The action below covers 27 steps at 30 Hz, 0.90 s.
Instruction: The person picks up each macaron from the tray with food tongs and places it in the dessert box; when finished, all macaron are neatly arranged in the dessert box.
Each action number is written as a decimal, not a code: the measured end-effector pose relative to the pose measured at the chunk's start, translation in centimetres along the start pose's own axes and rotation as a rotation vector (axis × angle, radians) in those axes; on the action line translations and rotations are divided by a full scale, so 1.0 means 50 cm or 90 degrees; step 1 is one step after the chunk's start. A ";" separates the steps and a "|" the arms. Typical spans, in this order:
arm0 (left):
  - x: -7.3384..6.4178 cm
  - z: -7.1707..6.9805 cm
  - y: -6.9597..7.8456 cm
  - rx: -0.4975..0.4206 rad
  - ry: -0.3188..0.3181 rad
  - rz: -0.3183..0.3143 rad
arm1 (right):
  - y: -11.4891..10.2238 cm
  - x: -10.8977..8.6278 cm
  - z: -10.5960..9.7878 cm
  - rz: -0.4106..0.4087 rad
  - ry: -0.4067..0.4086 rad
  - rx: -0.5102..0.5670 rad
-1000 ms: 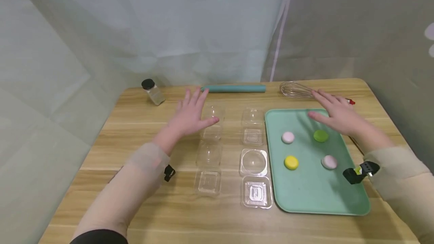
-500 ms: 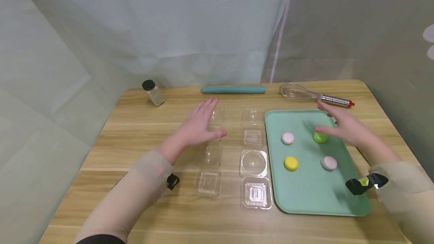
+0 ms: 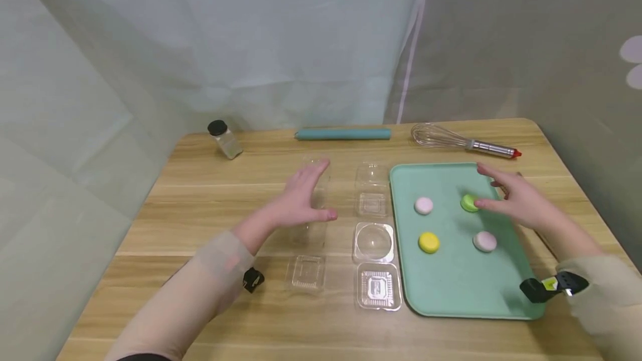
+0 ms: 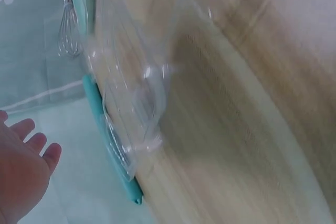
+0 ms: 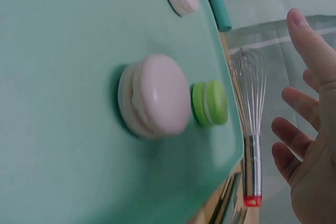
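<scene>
My left hand [image 3: 301,199] hovers over the left column of clear plastic boxes [image 3: 307,273], fingers extended and thumb apart, holding nothing. It hides part of that column. In the left wrist view, its fingers are spread clear of the plastic. My right hand [image 3: 521,199] is above the right edge of the mint-green tray [image 3: 466,288], its thumb beside the green macaron [image 3: 469,203] in the head view. The right wrist view shows loosely bent fingers with nothing between them. Also on the tray are a pale pink macaron [image 3: 423,205], a yellow macaron [image 3: 428,242] and a lilac-pink macaron [image 3: 485,242].
More clear boxes [image 3: 373,242] lie with lids open left of the tray. Along the back are a black-lidded jar [image 3: 225,141], a teal rolling pin [image 3: 343,134] and a whisk [image 3: 463,142]. Thin sticks [image 5: 228,198] lie beyond the tray's right edge.
Both hands have come back toward the person and lower. The left has drifted right; the right has shifted right, uncovering the whisk handle. The macarons and boxes stay in place.
</scene>
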<state>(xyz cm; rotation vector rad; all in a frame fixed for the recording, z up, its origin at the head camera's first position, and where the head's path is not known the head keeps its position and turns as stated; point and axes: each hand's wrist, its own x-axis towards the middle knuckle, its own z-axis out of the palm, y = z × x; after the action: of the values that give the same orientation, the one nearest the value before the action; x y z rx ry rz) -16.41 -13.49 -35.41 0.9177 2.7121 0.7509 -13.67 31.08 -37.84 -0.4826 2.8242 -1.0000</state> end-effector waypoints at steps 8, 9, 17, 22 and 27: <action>-0.014 0.021 0.024 -0.033 -0.061 -0.003 | 0.034 -0.039 -0.014 0.072 0.017 -0.008; -0.014 0.024 0.028 -0.035 -0.069 -0.005 | 0.039 -0.043 -0.015 0.083 0.016 -0.006; -0.017 0.053 0.044 -0.045 -0.083 0.009 | 0.078 -0.071 -0.022 0.093 0.044 -0.034; -0.024 0.065 0.055 -0.036 -0.109 0.022 | 0.098 -0.080 -0.020 0.101 0.077 -0.076; -0.032 0.079 0.063 -0.004 -0.136 0.038 | 0.119 -0.087 -0.018 0.131 0.096 -0.104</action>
<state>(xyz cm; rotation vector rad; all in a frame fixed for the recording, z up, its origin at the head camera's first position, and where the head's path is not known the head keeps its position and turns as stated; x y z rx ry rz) -12.24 -10.70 -37.13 1.0185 2.5066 0.6317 -11.29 37.41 -40.87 -0.1297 3.0268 -0.8041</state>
